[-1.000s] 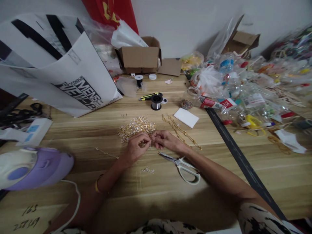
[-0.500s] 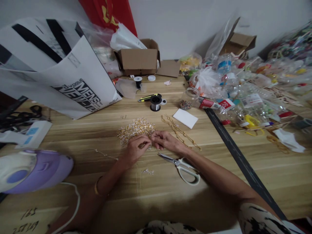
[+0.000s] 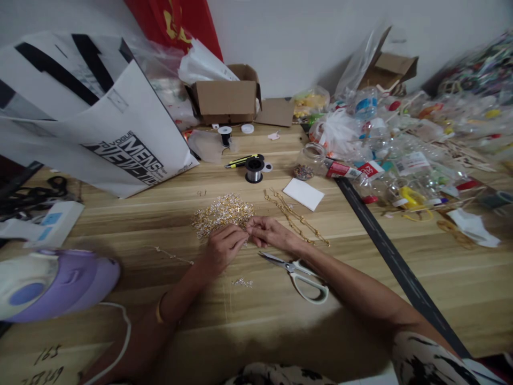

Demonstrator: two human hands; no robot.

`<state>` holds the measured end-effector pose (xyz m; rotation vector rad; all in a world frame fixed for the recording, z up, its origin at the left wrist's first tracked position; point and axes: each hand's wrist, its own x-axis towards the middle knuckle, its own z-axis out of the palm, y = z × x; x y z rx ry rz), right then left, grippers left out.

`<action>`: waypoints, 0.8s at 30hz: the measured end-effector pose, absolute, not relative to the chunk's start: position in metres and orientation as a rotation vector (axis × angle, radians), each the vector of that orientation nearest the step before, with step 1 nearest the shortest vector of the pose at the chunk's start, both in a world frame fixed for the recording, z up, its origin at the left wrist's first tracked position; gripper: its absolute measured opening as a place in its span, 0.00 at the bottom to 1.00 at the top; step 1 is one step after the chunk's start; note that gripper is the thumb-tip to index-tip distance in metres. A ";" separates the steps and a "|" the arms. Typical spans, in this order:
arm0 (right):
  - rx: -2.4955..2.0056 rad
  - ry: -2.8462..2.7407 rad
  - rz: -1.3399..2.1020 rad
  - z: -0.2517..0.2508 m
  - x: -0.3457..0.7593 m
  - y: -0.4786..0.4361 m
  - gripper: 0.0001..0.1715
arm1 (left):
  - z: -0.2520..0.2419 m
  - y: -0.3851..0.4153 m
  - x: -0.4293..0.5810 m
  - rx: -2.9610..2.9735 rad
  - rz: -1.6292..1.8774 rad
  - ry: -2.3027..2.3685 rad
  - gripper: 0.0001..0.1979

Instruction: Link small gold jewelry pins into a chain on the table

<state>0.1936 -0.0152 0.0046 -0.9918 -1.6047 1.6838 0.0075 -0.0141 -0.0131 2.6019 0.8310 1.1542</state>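
My left hand (image 3: 225, 247) and my right hand (image 3: 269, 233) meet fingertip to fingertip at the front edge of a pile of small gold and silver beads or findings (image 3: 222, 211). Both hands are closed in a pinch; whatever lies between the fingertips is too small to make out. Just right of my right hand lies a gold chain (image 3: 294, 218) in two strands. White-handled scissors (image 3: 300, 275) rest below my right wrist, blades pointing left. A small cluster of silver pieces (image 3: 242, 282) sits in front of my hands, and a thin beaded strand (image 3: 172, 255) lies to the left.
Behind the pile stand a wire spool (image 3: 254, 170), a yellow-black cutter (image 3: 240, 161), a white card (image 3: 303, 193) and a jar of beads (image 3: 308, 163). A large paper bag (image 3: 132, 123) and purple appliance (image 3: 80, 283) flank the left. Plastic bottles (image 3: 385, 144) crowd the right.
The fingers of my left hand have closed up and the hand has turned slightly, so the gap between thumb and fingers no longer shows. My right hand stays almost in place.
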 end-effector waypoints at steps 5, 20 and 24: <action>-0.982 -1.567 1.714 0.003 0.193 -0.015 0.19 | -0.013 -0.015 0.007 2.641 1.160 0.835 0.04; -0.956 -1.523 1.724 -0.006 0.193 -0.013 0.16 | -0.010 -0.016 0.013 2.569 1.252 0.863 0.05; -0.968 -1.537 1.702 -0.006 0.192 -0.014 0.16 | -0.008 -0.016 0.013 2.578 1.256 0.887 0.04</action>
